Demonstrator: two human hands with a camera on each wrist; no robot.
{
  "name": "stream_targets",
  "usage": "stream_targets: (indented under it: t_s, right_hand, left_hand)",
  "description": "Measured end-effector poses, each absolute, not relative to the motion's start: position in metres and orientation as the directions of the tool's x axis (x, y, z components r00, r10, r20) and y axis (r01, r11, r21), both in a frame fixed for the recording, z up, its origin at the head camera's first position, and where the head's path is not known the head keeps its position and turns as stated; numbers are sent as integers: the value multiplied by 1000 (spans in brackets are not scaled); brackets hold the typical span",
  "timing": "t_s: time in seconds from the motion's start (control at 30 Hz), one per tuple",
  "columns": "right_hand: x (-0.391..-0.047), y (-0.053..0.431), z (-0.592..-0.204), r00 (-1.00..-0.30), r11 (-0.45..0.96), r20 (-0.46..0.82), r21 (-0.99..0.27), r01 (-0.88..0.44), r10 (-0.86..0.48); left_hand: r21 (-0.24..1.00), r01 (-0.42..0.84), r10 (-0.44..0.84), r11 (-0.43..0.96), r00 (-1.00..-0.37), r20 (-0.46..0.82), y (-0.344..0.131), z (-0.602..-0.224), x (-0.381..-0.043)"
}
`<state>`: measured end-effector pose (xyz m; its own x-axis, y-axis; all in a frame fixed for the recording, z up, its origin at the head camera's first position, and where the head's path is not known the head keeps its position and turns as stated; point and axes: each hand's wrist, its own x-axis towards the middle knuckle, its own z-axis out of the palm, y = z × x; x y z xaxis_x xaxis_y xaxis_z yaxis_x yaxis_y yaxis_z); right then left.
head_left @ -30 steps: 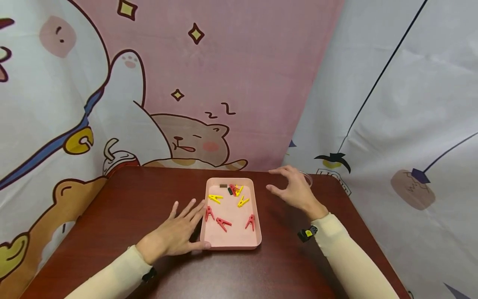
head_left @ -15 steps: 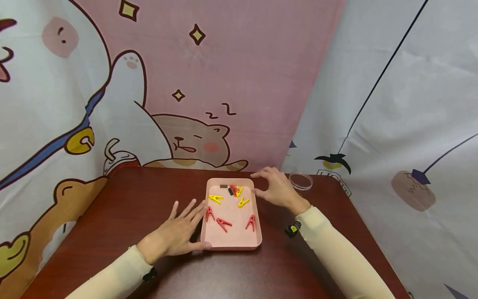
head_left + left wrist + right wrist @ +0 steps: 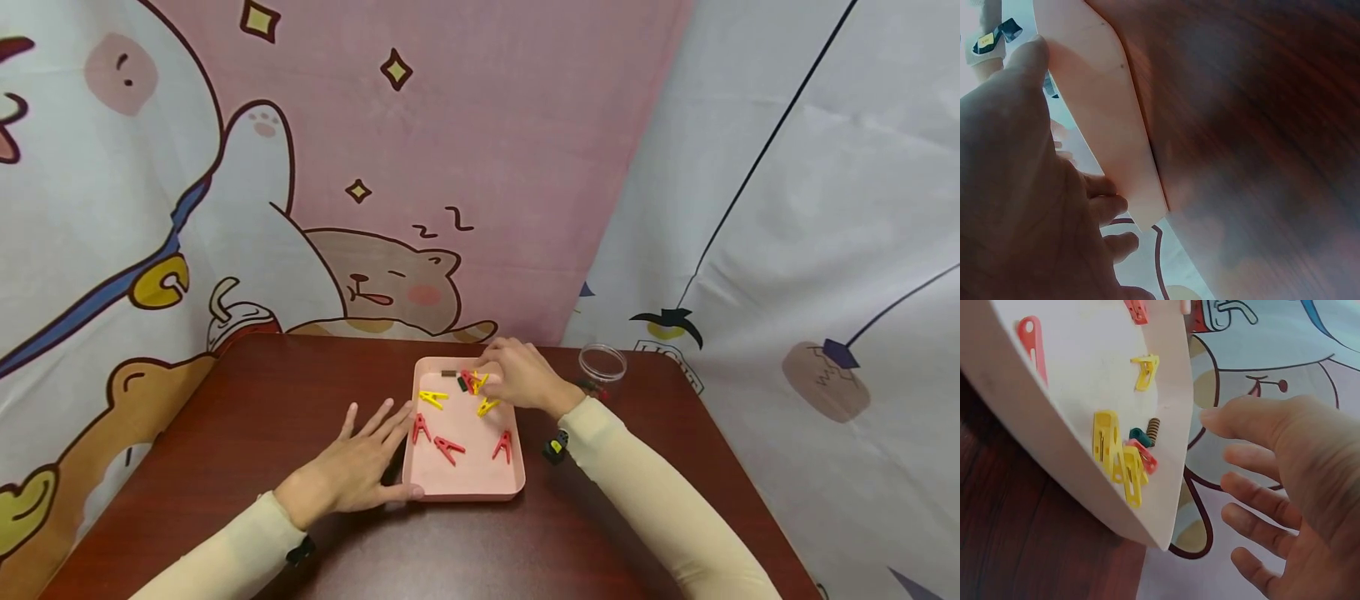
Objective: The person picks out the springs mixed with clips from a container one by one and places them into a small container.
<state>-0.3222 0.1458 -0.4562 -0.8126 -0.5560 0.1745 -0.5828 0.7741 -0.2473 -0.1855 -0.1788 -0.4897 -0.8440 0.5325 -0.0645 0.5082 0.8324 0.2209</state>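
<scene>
A shallow pink tray (image 3: pixel 468 477) holds several small clips, among them a red clip (image 3: pixel 448 449) and a yellow clip (image 3: pixel 432 398). Near its far end lie a small brown ribbed piece (image 3: pixel 1154 432), like a spring, and a dark green piece (image 3: pixel 1140 436). My left hand (image 3: pixel 348 471) has its fingers spread, with fingertips and thumb touching the tray's left side. Over the tray's far right corner hovers my right hand (image 3: pixel 525 377), its fingers bent loosely. In the right wrist view nothing is between its thumb and fingers, and the clips lie apart from it.
A clear round dish (image 3: pixel 603 363) sits at the back right of the brown table (image 3: pixel 360 542). Small red and green items (image 3: pixel 595 388) show beside it, partly behind my right wrist. A printed cloth (image 3: pixel 487 167) hangs behind the table.
My right hand has moved left from beside the clear dish to above the tray's far right corner, uncovering the dish. My left hand and the tray stay in place.
</scene>
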Motion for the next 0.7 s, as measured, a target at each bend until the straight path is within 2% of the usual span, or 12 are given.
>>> stream_targets:
  t_s: [0.27, 0.7]
  right_hand:
    - [-331, 124, -463, -807, 779, 106, -215, -589, -581]
    - [-346, 106, -479, -788, 784, 37, -80, -616, -615]
  left_hand:
    - [216, 509, 532, 833, -844, -64, -180, -490, -185]
    - [207, 511, 533, 834, -844, -65, -179, -490, -186]
